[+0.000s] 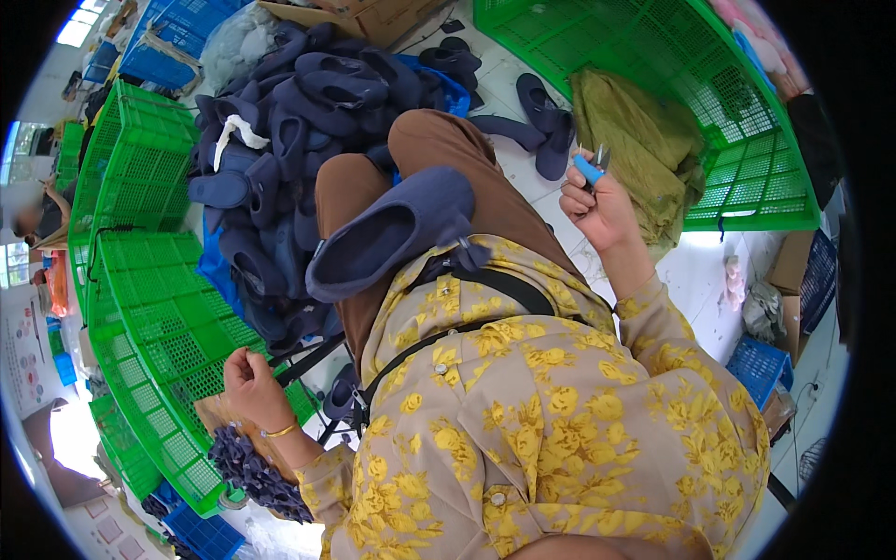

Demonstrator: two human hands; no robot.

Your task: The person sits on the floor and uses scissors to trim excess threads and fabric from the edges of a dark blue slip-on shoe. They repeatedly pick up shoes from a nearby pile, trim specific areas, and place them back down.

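A dark blue felt-like slipper (392, 233) lies across my lap, its opening facing up. A small dark bow-like piece (464, 254) sits at its right end. My right hand (599, 201) is raised on the right, closed around small snips (603, 155) with metal blades pointing up. Something bright blue covers the part beside the blades; I cannot tell if it is a handle or a finger wrap. At the lower left my left hand (254, 385) has its fingers curled together, above a pile of small dark blue pieces (247, 467). Whatever it pinches is hidden.
A large heap of dark blue slippers (308, 121) stands ahead on the left, a white strip (238, 135) on top. Green crates (140, 168) line the left; another green crate (747, 177) stands right, beside an olive cloth (635, 140). Loose slippers (546, 121) lie on the floor.
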